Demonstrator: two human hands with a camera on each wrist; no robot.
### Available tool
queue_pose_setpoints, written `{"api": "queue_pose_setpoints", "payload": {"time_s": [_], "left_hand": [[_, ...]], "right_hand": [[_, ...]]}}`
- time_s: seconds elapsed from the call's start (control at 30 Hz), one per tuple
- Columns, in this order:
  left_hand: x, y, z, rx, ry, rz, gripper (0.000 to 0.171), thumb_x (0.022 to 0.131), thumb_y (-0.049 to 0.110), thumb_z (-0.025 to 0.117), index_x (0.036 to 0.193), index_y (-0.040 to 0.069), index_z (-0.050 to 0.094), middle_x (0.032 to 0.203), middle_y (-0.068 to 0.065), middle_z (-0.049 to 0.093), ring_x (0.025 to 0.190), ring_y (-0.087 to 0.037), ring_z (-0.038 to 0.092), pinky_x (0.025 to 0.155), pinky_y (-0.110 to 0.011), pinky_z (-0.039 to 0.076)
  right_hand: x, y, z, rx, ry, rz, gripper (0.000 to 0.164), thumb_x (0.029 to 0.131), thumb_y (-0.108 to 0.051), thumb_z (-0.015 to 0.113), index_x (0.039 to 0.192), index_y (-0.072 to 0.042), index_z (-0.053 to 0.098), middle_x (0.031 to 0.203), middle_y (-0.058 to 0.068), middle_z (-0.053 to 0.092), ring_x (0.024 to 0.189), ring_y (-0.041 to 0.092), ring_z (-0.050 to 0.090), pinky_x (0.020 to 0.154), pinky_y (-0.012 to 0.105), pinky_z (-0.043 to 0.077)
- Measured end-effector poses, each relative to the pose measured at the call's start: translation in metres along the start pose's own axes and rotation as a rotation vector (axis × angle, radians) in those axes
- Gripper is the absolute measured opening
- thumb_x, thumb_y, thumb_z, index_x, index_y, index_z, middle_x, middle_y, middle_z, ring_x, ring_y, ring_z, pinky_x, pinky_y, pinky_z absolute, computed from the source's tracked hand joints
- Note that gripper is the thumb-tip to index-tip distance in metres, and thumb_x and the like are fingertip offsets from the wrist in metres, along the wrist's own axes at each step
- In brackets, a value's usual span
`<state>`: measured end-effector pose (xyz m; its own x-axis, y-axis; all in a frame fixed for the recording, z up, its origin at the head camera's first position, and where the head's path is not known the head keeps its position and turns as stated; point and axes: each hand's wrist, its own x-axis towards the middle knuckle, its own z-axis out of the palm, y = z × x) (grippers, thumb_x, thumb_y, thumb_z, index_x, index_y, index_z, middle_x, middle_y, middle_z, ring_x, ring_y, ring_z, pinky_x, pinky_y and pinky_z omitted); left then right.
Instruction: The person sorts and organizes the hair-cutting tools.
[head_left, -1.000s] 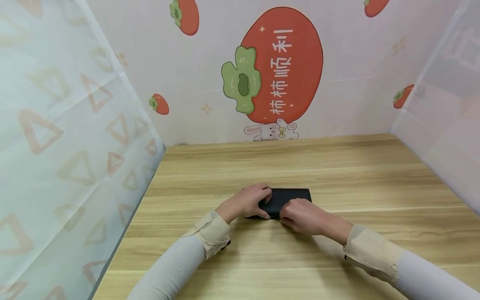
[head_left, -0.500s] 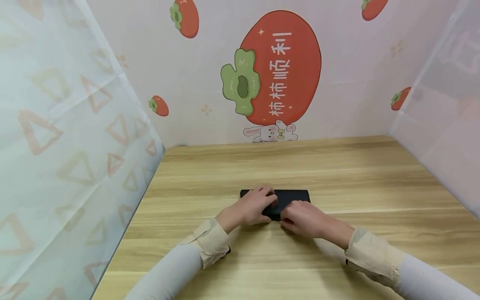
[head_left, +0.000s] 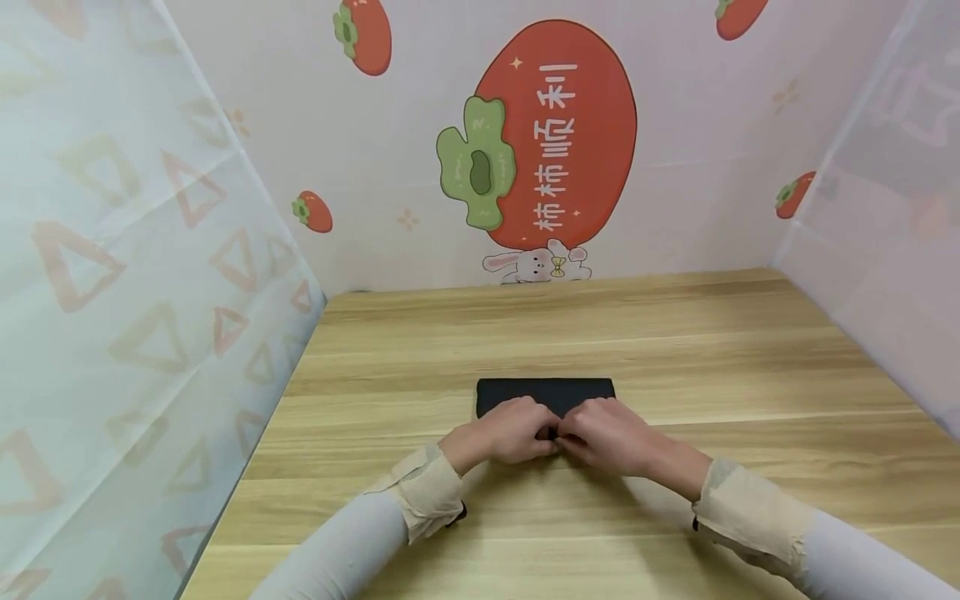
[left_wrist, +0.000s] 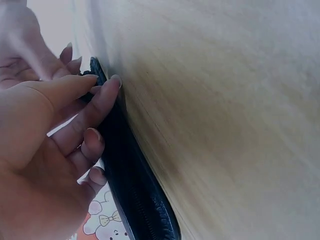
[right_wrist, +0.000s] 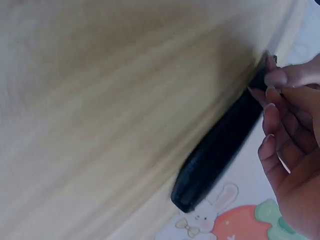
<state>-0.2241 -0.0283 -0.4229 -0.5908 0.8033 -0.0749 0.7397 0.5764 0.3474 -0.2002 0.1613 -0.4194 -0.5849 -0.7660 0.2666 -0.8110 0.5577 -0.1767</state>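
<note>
Black wallet (head_left: 545,392) now unfolded flat, left hand (head_left: 510,431) drawn back beside right hand (head_left: 609,433)

A pale wooden table (head_left: 675,333) stands against a persimmon-printed backdrop (head_left: 555,133) (translucent side curtains (head_left: 112,250))

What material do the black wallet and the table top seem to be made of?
Black wallet: probably leather or imitation leather, matte, with a fine grain and a zipper along its edge in the left wrist view.
Table top: light wood or a wood-look laminate, smooth, with long grain streaks.
</note>
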Motion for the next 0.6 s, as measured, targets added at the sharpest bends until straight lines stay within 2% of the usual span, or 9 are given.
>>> {"api": "queue_pose_setpoints", "payload": {"time_s": [0.1,0.2,0.27,0.3,0.4,0.47,0.53,0.6], "left_hand": [[-0.001,0.001,0.001,-0.002,0.009,-0.004,0.006,0.087,0.029,0.064,0.084,0.024,0.065,0.058,0.013,0.052,0.049,0.0,0.045,0.049,-0.016,0.037],[-0.002,0.001,0.0,-0.024,0.015,-0.002,0.01,0.085,0.031,0.066,0.085,0.022,0.067,0.063,0.017,0.055,0.054,0.003,0.049,0.053,-0.014,0.04],[-0.003,0.002,-0.001,-0.038,0.021,0.003,0.011,0.086,0.031,0.066,0.087,0.021,0.069,0.066,0.019,0.057,0.056,0.005,0.051,0.055,-0.013,0.041],[-0.004,0.002,-0.002,-0.042,0.025,0.004,0.012,0.086,0.031,0.065,0.086,0.021,0.07,0.065,0.018,0.057,0.055,0.005,0.051,0.054,-0.013,0.042],[-0.005,0.003,-0.002,-0.041,0.04,0.006,0.013,0.089,0.029,0.062,0.085,0.02,0.07,0.064,0.017,0.057,0.052,0.004,0.05,0.052,-0.014,0.041],[-0.005,0.003,-0.001,-0.029,0.051,0.004,0.013,0.09,0.027,0.061,0.084,0.02,0.07,0.064,0.017,0.057,0.051,0.004,0.049,0.053,-0.014,0.041],[-0.006,0.003,0.0,-0.023,0.059,0.002,0.012,0.09,0.025,0.061,0.084,0.018,0.07,0.064,0.015,0.056,0.051,0.002,0.049,0.053,-0.014,0.041],[-0.007,0.003,0.001,-0.016,0.071,-0.003,0.008,0.089,0.022,0.062,0.086,0.018,0.068,0.065,0.014,0.055,0.052,0.001,0.048,0.053,-0.014,0.04]], "right_hand": [[0.002,0.003,-0.009,0.007,0.013,-0.003,0.017,0.086,-0.021,0.064,0.07,-0.025,0.062,0.062,-0.02,0.045,0.051,-0.003,0.041,0.049,0.018,0.036],[0.005,0.009,-0.021,-0.009,0.012,0.034,0.013,0.087,-0.024,0.063,0.075,-0.026,0.063,0.067,-0.02,0.048,0.054,-0.002,0.043,0.05,0.019,0.038],[0.007,0.014,-0.027,-0.023,-0.016,0.078,0.005,0.087,-0.026,0.063,0.084,-0.024,0.066,0.076,-0.016,0.053,0.06,0.0,0.047,0.054,0.021,0.041],[0.008,0.017,-0.03,-0.032,-0.036,0.106,0.008,0.087,-0.028,0.063,0.091,-0.022,0.067,0.083,-0.013,0.056,0.065,0.003,0.051,0.057,0.023,0.043],[0.012,0.025,-0.03,-0.053,-0.125,0.188,0.044,0.082,-0.039,0.067,0.117,-0.015,0.06,0.11,-0.002,0.056,0.083,0.013,0.058,0.067,0.032,0.048],[0.014,0.029,-0.025,-0.052,-0.21,0.244,0.07,0.077,-0.047,0.069,0.133,-0.01,0.048,0.128,0.007,0.047,0.092,0.021,0.058,0.073,0.038,0.048],[0.016,0.033,-0.018,-0.039,-0.277,0.285,0.086,0.073,-0.052,0.071,0.14,-0.009,0.038,0.136,0.011,0.04,0.095,0.025,0.058,0.076,0.041,0.047],[0.018,0.035,-0.012,-0.015,-0.324,0.312,0.092,0.072,-0.052,0.072,0.142,-0.009,0.033,0.136,0.013,0.039,0.092,0.024,0.057,0.077,0.04,0.047]]}}
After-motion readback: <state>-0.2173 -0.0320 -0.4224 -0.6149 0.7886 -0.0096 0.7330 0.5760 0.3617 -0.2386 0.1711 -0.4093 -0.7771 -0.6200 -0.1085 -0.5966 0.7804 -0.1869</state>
